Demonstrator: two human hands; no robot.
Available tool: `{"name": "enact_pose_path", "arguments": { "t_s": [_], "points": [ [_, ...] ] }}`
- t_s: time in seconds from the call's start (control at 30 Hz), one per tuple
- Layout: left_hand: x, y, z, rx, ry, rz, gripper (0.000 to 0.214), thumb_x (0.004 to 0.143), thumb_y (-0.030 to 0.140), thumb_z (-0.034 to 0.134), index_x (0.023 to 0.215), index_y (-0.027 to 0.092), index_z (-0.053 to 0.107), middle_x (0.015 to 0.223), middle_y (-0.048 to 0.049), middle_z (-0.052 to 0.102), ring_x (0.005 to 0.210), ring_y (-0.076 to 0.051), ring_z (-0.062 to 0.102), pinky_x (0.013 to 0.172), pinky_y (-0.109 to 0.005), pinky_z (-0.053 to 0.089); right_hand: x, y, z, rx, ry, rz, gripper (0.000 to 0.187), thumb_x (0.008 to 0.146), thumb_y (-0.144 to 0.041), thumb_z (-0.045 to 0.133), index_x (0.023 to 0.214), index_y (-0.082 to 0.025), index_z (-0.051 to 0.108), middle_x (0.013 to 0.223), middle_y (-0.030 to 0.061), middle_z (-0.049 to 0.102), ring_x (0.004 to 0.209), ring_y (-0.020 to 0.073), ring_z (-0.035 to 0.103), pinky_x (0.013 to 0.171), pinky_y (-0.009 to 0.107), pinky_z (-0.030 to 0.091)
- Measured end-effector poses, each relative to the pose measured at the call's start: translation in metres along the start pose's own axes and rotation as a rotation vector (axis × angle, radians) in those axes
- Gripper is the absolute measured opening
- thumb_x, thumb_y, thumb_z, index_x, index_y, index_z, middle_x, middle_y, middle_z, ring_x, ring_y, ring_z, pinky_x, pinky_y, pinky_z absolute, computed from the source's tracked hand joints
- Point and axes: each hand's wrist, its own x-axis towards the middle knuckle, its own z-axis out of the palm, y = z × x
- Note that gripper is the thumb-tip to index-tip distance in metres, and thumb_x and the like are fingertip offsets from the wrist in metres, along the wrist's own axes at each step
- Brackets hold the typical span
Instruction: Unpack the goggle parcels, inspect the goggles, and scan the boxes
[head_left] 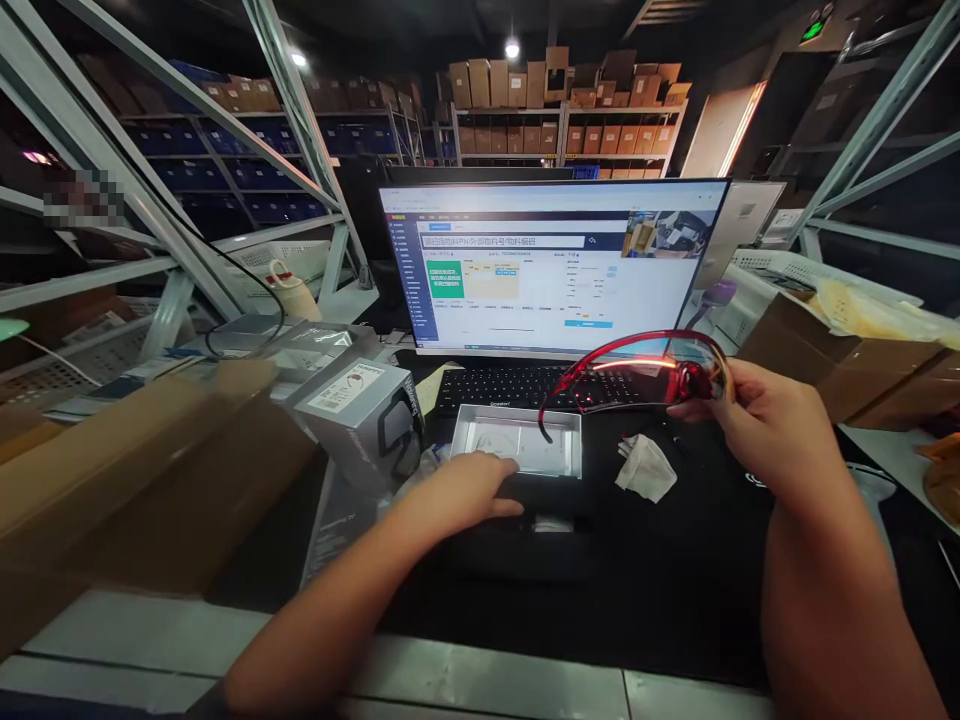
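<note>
Red-framed wraparound sunglasses (637, 368) are raised in front of the monitor, with my right hand (757, 410) pinching them at one end. One temple arm hangs down over an open white box (529, 440). My left hand (472, 490) is at the near left corner of that box, fingers stretched and thumb apart. Just below it lies a dark object, perhaps a case, with a pale patch (553, 524); whether my fingers touch it I cannot tell. A crumpled white cloth (646, 468) lies right of the box.
A monitor (540, 275) stands behind a black keyboard (517, 385). Grey product boxes (364, 415) are stacked on the left, beside a large cardboard box (142, 480). More cardboard boxes (847, 350) sit at right. Metal frame posts (292, 110) rise at both sides.
</note>
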Motion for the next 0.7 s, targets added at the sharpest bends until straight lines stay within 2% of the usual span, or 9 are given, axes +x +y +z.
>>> {"name": "enact_pose_path", "arguments": {
  "t_s": [0.1,0.2,0.3,0.4,0.5,0.57,0.6,0.7],
  "points": [
    [0.005,0.004,-0.004,0.026,-0.016,-0.015,0.052,0.077,0.063,0.072,0.107,0.02,0.074,0.116,-0.0165,0.067,0.111,-0.038,0.062,0.094,-0.043,0.047,0.001,0.001,0.001,-0.01,-0.016,0.013,0.03,0.093,-0.047,0.05,0.087,-0.023,0.068,0.068,0.0037,0.072,0.066,0.0224,0.075,0.06,0.029,0.058],
    [0.014,0.004,-0.007,-0.03,-0.003,-0.028,0.052,0.087,0.065,0.057,0.098,0.018,0.075,0.126,-0.0191,0.062,0.123,-0.039,0.054,0.103,-0.046,0.042,0.002,0.001,0.001,-0.03,-0.025,-0.032,0.03,0.092,-0.043,0.048,0.09,-0.023,0.07,0.067,0.0039,0.072,0.064,0.0216,0.075,0.059,0.029,0.058],
    [0.026,-0.001,-0.007,-0.098,0.037,-0.038,0.054,0.094,0.063,0.043,0.09,0.019,0.074,0.131,-0.0162,0.063,0.126,-0.034,0.054,0.105,-0.042,0.04,0.002,0.0,0.001,-0.05,-0.021,-0.073,0.031,0.092,-0.044,0.048,0.09,-0.022,0.071,0.067,0.0043,0.073,0.062,0.022,0.074,0.057,0.029,0.057],
    [0.038,-0.01,-0.004,-0.142,0.08,-0.056,0.054,0.093,0.066,0.044,0.086,0.022,0.074,0.107,-0.0117,0.074,0.109,-0.03,0.065,0.094,-0.035,0.045,0.003,0.001,0.003,-0.058,-0.038,-0.084,0.032,0.093,-0.045,0.048,0.09,-0.022,0.071,0.066,0.0041,0.073,0.062,0.0225,0.074,0.058,0.03,0.058],
    [0.045,-0.015,-0.001,-0.197,0.139,-0.061,0.053,0.089,0.067,0.05,0.072,0.022,0.071,0.077,-0.0092,0.073,0.083,-0.029,0.068,0.082,-0.034,0.047,0.003,0.005,0.008,-0.007,-0.071,-0.06,0.032,0.094,-0.045,0.049,0.095,-0.022,0.071,0.069,0.0041,0.075,0.065,0.0229,0.075,0.061,0.03,0.06],
    [0.045,-0.014,-0.003,-0.239,0.213,-0.046,0.052,0.09,0.064,0.052,0.065,0.021,0.068,0.067,-0.0085,0.069,0.073,-0.028,0.067,0.079,-0.036,0.048,0.003,0.009,0.012,0.042,-0.076,-0.033,0.034,0.094,-0.05,0.052,0.095,-0.021,0.071,0.071,0.0046,0.075,0.065,0.0231,0.076,0.061,0.031,0.062],
    [0.044,-0.012,-0.004,-0.263,0.271,-0.031,0.05,0.091,0.061,0.051,0.066,0.021,0.068,0.069,-0.0088,0.069,0.074,-0.028,0.067,0.08,-0.037,0.049,0.004,0.012,0.013,0.069,-0.071,-0.014,0.036,0.093,-0.053,0.054,0.094,-0.021,0.071,0.073,0.005,0.076,0.066,0.023,0.076,0.061,0.03,0.062],
    [0.035,-0.004,-0.014,-0.348,0.54,0.029,0.041,0.097,0.051,0.045,0.09,0.02,0.071,0.105,-0.0125,0.073,0.105,-0.029,0.065,0.098,-0.039,0.046,0.006,0.022,0.017,0.187,-0.033,0.082,0.043,0.089,-0.062,0.059,0.09,-0.021,0.069,0.078,0.0062,0.076,0.068,0.0228,0.076,0.063,0.029,0.064]
  ]
}}
